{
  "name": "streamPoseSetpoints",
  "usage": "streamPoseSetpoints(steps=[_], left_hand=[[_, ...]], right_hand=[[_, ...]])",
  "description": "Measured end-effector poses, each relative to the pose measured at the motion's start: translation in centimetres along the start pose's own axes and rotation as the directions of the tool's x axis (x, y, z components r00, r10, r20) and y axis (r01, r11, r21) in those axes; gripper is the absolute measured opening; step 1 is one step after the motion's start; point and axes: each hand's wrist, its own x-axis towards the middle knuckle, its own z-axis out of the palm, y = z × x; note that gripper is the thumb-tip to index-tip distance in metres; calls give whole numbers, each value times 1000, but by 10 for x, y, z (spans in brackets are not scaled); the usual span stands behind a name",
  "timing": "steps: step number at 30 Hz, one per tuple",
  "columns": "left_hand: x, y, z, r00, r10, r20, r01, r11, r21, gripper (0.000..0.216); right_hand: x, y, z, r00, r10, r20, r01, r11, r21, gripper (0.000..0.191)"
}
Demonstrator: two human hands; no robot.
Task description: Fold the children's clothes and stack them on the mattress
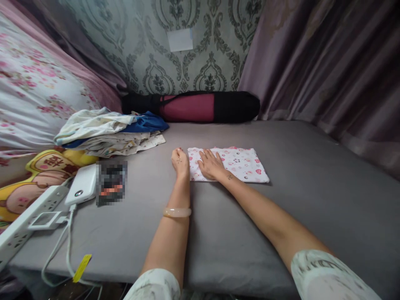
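A folded white cloth (242, 164) with pink hearts and small flowers lies flat on the grey sheet in front of me. My right hand (211, 163) rests palm down on its left half, fingers spread. Right beside the cloth's left edge is my left hand (180, 162), closed with its fingers curled in. Its palm side is hidden, so whether it pinches anything does not show. A pale bangle (177, 213) circles my left wrist area.
Rumpled clothes (115, 133) are piled at the back left. A black and maroon long bag (190, 107) lies along the wall. At left are a white power bank (81, 183), a power strip (34, 216), cables and a yellow plush cushion (46, 171). Curtains (312, 62) hang on the right.
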Motion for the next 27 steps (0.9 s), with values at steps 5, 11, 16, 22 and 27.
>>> streamPoseSetpoints(steps=[5,11,16,22,27], left_hand=[[-1,4,0,1000,-7,12,7,1000,-10,28],[-1,7,-1,1000,-13,13,13,1000,12,29],[-5,7,1,999,24,39,-25,1000,17,28],[-20,14,8,970,201,136,-216,971,105,30],[-43,16,20,785,478,393,-586,778,226,32]], right_hand=[[14,-22,-7,992,-114,-56,112,993,-38,54],[27,-30,6,990,-139,-13,138,990,-38,54],[22,-27,8,987,-151,-63,150,989,-11,53],[15,-10,-4,984,-116,-136,138,976,166,50],[-15,31,-18,988,-30,-152,42,996,76,53]])
